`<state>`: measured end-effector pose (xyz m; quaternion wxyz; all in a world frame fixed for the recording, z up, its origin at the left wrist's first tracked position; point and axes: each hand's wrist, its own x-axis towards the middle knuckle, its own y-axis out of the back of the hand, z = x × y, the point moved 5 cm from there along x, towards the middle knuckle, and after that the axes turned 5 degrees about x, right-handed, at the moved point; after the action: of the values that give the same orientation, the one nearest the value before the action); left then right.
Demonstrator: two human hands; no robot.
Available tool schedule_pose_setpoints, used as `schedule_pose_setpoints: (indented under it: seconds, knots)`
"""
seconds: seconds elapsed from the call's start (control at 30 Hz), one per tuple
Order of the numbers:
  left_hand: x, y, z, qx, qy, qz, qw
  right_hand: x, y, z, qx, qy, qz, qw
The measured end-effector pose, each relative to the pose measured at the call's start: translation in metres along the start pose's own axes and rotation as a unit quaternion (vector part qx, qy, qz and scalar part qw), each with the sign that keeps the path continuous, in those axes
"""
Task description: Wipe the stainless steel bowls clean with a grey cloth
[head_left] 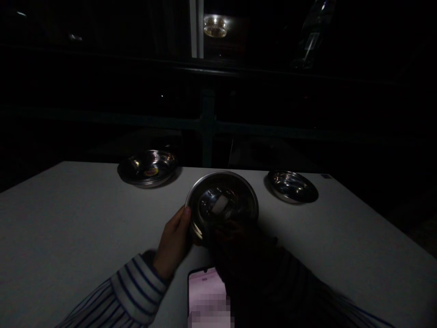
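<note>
A shiny metal bowl (243,191) is tilted towards me above the white table. My left hand (173,238) grips its left rim, with the thumb on the edge and the fingers behind. Deep in shadow, my right hand (237,243) reaches over the bowl's near right side. Its fingers are lost in the dark, so whether they hold anything does not show. A pale rectangular patch (220,205) shows inside the bowl; I cannot tell if it is a label or a reflection. Below the hands lies a phone (206,291) with its screen lit.
On the white table (85,228), stacked metal bowls (146,182) stand at the back left, the top one with a yellow-red sticker. Another metal bowl (292,187) sits at the back right. A clear bottle (312,41) and a dark railing (208,123) appear beyond the table.
</note>
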<state>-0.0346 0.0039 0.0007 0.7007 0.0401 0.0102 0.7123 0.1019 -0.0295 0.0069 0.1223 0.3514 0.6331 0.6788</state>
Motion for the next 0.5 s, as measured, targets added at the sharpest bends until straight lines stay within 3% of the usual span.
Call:
schedule_pose_setpoints:
  seconds: [0.23,0.5]
  knots:
    - [-0.003,-0.005,0.005,0.010,-0.007,-0.006,1.000,0.015,-0.014,-0.007,0.017,-0.019,0.008,1.000]
    - [-0.003,-0.002,0.008,0.020,-0.018,-0.012,1.000,0.006,0.012,-0.005,0.042,-0.011,0.001,0.999]
